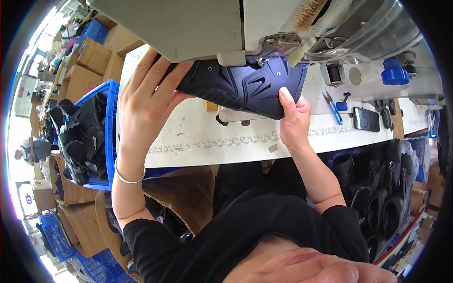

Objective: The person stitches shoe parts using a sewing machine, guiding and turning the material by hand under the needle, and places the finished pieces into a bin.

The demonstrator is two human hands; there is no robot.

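A black shoe upper (pixel 264 87), with stitched panels and small eyelets, lies under the head of a grey-white sewing machine (pixel 198 28). My left hand (pixel 153 89) grips its left end, the fingers over the top and partly behind the machine head. At the opposite end, my right hand (pixel 295 115) pinches the lower right corner, thumb on top and the other fingers mostly out of sight beneath. The upper is tilted over the work table, its far edge hidden by the machine. The needle cannot be made out clearly.
A printed ruler strip (pixel 217 142) runs along the white table (pixel 188 158). Right of the upper lie blue-handled thread snips (pixel 334 111) and a phone (pixel 366 119). A blue crate (pixel 113 118) of black shoe parts stands left. Several black uppers (pixel 377 193) hang at the right.
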